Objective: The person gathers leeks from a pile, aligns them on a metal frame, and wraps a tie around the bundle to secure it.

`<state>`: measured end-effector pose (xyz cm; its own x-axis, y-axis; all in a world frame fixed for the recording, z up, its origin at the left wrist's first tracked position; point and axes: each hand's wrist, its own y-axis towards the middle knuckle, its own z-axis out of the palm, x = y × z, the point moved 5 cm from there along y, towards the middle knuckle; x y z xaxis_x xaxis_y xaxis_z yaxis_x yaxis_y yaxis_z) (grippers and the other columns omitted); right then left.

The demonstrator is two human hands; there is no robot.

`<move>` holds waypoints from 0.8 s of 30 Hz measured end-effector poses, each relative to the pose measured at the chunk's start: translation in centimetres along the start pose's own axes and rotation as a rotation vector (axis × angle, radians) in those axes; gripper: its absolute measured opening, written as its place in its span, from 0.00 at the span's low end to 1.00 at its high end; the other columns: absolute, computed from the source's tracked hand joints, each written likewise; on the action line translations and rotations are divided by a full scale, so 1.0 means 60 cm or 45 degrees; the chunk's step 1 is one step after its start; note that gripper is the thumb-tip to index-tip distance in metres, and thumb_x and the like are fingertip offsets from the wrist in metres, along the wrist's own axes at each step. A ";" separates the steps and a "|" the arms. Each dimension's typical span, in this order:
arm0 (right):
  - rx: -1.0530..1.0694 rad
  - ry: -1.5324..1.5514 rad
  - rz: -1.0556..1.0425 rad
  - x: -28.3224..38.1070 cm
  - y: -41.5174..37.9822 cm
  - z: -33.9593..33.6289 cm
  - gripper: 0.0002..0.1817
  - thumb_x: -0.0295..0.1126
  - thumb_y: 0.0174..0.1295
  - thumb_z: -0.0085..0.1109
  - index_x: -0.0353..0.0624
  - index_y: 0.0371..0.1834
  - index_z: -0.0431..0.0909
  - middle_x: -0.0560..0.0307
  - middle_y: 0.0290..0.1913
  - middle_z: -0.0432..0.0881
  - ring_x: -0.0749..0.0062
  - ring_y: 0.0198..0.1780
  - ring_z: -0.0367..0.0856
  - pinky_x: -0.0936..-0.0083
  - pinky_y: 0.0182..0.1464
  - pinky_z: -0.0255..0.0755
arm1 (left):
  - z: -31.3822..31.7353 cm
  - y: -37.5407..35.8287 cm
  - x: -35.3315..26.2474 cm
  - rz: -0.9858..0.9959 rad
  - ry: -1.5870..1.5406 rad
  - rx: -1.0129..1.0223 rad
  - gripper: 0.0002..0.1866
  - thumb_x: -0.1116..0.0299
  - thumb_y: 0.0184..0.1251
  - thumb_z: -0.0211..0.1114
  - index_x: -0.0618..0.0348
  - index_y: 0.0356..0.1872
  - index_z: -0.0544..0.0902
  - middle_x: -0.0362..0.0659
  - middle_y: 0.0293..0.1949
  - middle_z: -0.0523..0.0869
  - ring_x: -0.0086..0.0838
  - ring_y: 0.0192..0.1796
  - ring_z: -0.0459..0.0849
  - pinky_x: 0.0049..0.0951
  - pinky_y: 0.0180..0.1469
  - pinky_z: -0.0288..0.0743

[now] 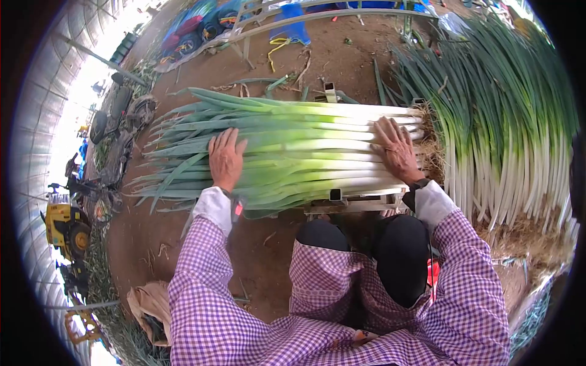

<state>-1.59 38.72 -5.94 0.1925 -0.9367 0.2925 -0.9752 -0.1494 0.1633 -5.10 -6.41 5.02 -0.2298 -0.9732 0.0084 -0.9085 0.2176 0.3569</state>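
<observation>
A wide bundle of long green onions (305,143) lies across a low metal stand (366,204) in front of my knees, green leaves to the left, white stalks and roots to the right. My left hand (226,160) rests flat on the green leaves, fingers apart. On the white stalks near the roots lies my right hand (397,149), palm down with spread fingers. Neither hand is wrapped around a stalk. A clear sheet seems to cover part of the leaves beside my left hand, though its edges are hard to make out.
A large pile of green onions (494,122) stands close on the right, roots toward me. Behind the stand are a metal frame (329,13) and a blue bag (292,25). Yellow machinery (64,226) is at the far left. Loose leaves lie on the soil floor (256,268).
</observation>
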 end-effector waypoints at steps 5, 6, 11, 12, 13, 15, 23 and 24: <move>0.000 -0.014 -0.021 0.004 0.000 -0.007 0.38 0.63 0.78 0.47 0.62 0.86 0.60 0.53 0.88 0.53 0.53 0.88 0.48 0.49 0.87 0.39 | -0.006 -0.018 0.004 -0.079 -0.061 0.083 0.20 0.56 0.77 0.64 0.61 0.55 0.87 0.50 0.60 0.88 0.49 0.60 0.85 0.47 0.68 0.72; -0.001 -0.020 -0.020 0.001 -0.003 -0.007 0.38 0.63 0.77 0.47 0.62 0.86 0.60 0.53 0.88 0.53 0.53 0.88 0.48 0.48 0.87 0.39 | -0.010 -0.026 0.001 -0.089 -0.081 0.086 0.19 0.56 0.77 0.63 0.62 0.54 0.87 0.50 0.60 0.88 0.50 0.59 0.85 0.47 0.67 0.73; -0.019 -0.018 -0.019 0.014 0.000 -0.018 0.37 0.60 0.78 0.49 0.60 0.85 0.61 0.52 0.87 0.54 0.53 0.88 0.49 0.48 0.87 0.39 | 0.023 -0.004 0.011 0.032 -0.179 -0.061 0.18 0.58 0.77 0.63 0.64 0.53 0.86 0.53 0.54 0.88 0.51 0.58 0.83 0.48 0.66 0.72; -0.019 -0.027 -0.019 0.009 -0.002 -0.015 0.37 0.60 0.78 0.49 0.60 0.85 0.61 0.52 0.87 0.54 0.53 0.88 0.49 0.48 0.87 0.39 | 0.023 -0.005 0.005 0.047 -0.148 -0.075 0.18 0.59 0.77 0.63 0.63 0.54 0.86 0.52 0.54 0.87 0.51 0.59 0.83 0.48 0.67 0.72; -0.024 -0.035 -0.015 0.003 -0.003 -0.011 0.37 0.60 0.78 0.49 0.61 0.85 0.61 0.52 0.87 0.54 0.53 0.88 0.49 0.48 0.87 0.39 | 0.022 -0.001 -0.001 0.068 -0.116 -0.090 0.18 0.59 0.77 0.64 0.63 0.54 0.86 0.52 0.54 0.87 0.51 0.60 0.82 0.47 0.67 0.71; -0.029 -0.038 -0.012 -0.003 -0.003 -0.003 0.37 0.60 0.78 0.49 0.62 0.86 0.59 0.52 0.88 0.54 0.53 0.88 0.48 0.48 0.87 0.39 | 0.013 -0.003 -0.012 0.071 -0.055 -0.114 0.19 0.59 0.75 0.65 0.63 0.57 0.84 0.51 0.58 0.84 0.50 0.63 0.78 0.47 0.71 0.68; 0.030 -0.034 -0.035 -0.005 -0.001 -0.008 0.34 0.56 0.79 0.48 0.62 0.85 0.60 0.48 0.88 0.54 0.50 0.88 0.49 0.44 0.86 0.41 | 0.004 -0.003 -0.019 -0.008 -0.113 -0.177 0.26 0.63 0.70 0.70 0.58 0.67 0.80 0.53 0.68 0.77 0.51 0.73 0.72 0.53 0.77 0.60; 0.050 -0.027 -0.030 0.000 -0.001 -0.013 0.34 0.55 0.79 0.48 0.62 0.85 0.60 0.48 0.88 0.54 0.49 0.88 0.49 0.43 0.86 0.41 | -0.005 -0.007 -0.033 0.002 -0.117 -0.179 0.31 0.61 0.70 0.70 0.55 0.73 0.77 0.54 0.73 0.74 0.51 0.77 0.67 0.54 0.79 0.55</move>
<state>-1.44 39.01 -5.20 0.2134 -0.9393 0.2687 -0.9741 -0.1834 0.1322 -4.15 -4.57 5.13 -0.2675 -0.9607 -0.0740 -0.8518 0.1999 0.4843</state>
